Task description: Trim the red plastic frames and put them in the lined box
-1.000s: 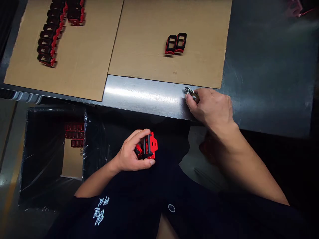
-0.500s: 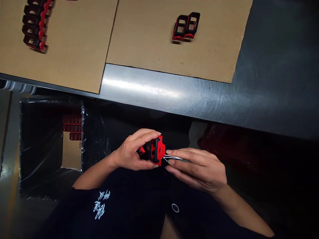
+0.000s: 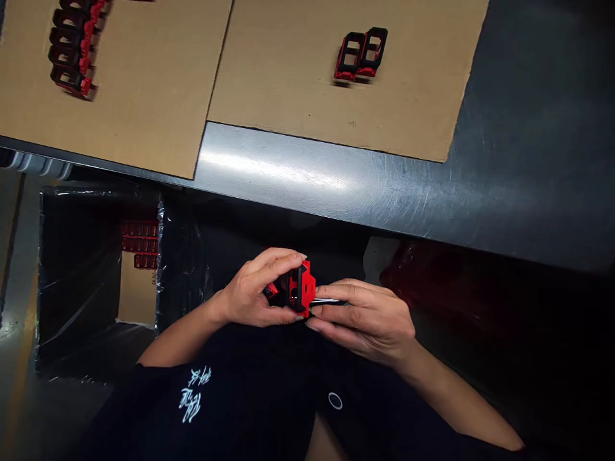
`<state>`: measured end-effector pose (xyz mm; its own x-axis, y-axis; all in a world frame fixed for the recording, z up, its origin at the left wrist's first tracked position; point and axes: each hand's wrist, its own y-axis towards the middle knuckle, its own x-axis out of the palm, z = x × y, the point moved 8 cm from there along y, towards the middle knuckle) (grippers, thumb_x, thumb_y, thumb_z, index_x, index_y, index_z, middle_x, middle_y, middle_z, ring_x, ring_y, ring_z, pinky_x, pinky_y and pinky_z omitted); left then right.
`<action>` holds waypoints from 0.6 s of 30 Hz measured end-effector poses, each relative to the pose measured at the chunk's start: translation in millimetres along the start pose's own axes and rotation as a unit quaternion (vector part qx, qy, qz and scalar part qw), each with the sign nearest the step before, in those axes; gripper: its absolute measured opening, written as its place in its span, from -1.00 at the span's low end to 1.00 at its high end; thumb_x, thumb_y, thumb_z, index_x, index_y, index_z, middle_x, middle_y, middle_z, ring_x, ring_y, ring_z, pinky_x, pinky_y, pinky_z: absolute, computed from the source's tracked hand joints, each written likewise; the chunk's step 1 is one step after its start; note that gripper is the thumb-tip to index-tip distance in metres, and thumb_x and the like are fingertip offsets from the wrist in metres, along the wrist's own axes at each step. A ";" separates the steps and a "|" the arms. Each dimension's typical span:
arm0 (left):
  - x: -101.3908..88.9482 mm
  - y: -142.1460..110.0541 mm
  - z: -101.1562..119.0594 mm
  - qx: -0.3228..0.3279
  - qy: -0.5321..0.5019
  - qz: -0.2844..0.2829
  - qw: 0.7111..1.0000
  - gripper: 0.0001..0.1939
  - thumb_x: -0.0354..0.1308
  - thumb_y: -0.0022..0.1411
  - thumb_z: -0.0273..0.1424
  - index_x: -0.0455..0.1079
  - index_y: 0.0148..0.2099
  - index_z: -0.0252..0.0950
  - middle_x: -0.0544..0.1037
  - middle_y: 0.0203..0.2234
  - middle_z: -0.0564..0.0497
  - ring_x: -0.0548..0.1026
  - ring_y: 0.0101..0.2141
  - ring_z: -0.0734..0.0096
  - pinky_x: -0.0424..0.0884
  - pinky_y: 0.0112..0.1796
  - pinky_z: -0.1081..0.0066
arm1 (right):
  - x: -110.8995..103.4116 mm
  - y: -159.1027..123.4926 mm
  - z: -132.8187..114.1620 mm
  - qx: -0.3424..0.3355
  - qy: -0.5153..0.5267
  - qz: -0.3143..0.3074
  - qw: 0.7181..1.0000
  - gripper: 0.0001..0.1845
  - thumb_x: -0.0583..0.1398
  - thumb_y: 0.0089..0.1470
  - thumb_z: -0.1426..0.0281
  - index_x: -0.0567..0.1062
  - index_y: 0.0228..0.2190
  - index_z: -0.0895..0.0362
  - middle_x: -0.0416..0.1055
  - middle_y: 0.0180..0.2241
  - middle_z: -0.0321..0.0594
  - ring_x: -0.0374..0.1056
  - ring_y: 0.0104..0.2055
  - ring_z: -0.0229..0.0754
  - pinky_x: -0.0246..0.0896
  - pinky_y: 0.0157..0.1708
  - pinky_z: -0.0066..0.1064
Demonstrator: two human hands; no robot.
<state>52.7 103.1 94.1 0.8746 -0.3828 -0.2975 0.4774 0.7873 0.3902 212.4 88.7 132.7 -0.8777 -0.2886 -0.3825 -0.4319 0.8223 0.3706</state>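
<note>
A red and black plastic frame part (image 3: 306, 289) is gripped in my left hand (image 3: 262, 288), thumb and fingers around its two ends. Its red face points to the right. My right hand (image 3: 368, 317) is closed on thin shiny metal pins (image 3: 327, 300), pinched between its fingers. The left ends of the pins are at the lower part of the red face; whether they go into it I cannot tell. The fingertips of my right hand are right beside the red face. Both hands are in front of my body, below the table edge.
On the metal table (image 3: 298, 160) lie cardboard sheets (image 3: 269, 96). Two joined red and black frames (image 3: 360, 54) stand on the right sheet, a row of several frames (image 3: 72, 51) on the left one. A plastic-lined box (image 3: 67, 275) at lower left holds more frames (image 3: 139, 243).
My right hand has moved left, closer to the red and black frame part. Less of the metal pins shows between my fingers and the red face. My left hand stays nearly still.
</note>
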 end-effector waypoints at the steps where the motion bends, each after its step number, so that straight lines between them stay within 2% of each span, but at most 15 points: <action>1: -0.1 -0.3 -0.1 -0.001 0.003 -0.001 1.000 -0.11 0.40 0.18 -0.15 0.11 0.44 -0.19 0.51 0.07 -0.28 0.58 0.02 0.04 0.63 -0.06 0.07 | -0.1 0.0 -0.5 0.002 -0.008 -0.001 1.000 -0.85 0.40 0.12 0.45 0.65 -0.22 0.05 0.68 -0.26 -0.16 0.62 -0.33 -0.14 0.61 -0.39 -0.36; 8: -1.1 -4.5 -1.9 -0.014 0.021 0.001 1.000 -0.10 0.40 0.17 -0.10 0.13 0.44 -0.18 0.51 0.04 -0.26 0.59 -0.02 0.09 0.63 -0.10 0.13 | 0.5 -1.9 -3.6 0.015 -0.059 -0.012 0.998 -0.87 0.40 0.14 0.44 0.67 -0.23 0.05 0.66 -0.28 -0.14 0.61 -0.35 -0.12 0.61 -0.44 -0.33; 18: -0.9 -6.3 -0.1 -0.016 0.036 0.004 0.999 -0.14 0.37 0.20 -0.10 0.18 0.43 -0.26 0.51 0.03 -0.29 0.59 -0.02 0.10 0.64 -0.10 0.17 | 0.1 -1.2 -12.7 -0.013 -0.125 -0.029 0.992 -0.91 0.38 0.16 0.45 0.64 -0.26 0.06 0.68 -0.29 -0.15 0.58 -0.38 -0.15 0.60 -0.40 -0.35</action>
<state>48.9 98.5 91.7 0.8689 -0.3421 -0.3577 0.4672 0.8054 0.3647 210.2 81.4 142.9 -0.7732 -0.2023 -0.6010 -0.4887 0.7940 0.3616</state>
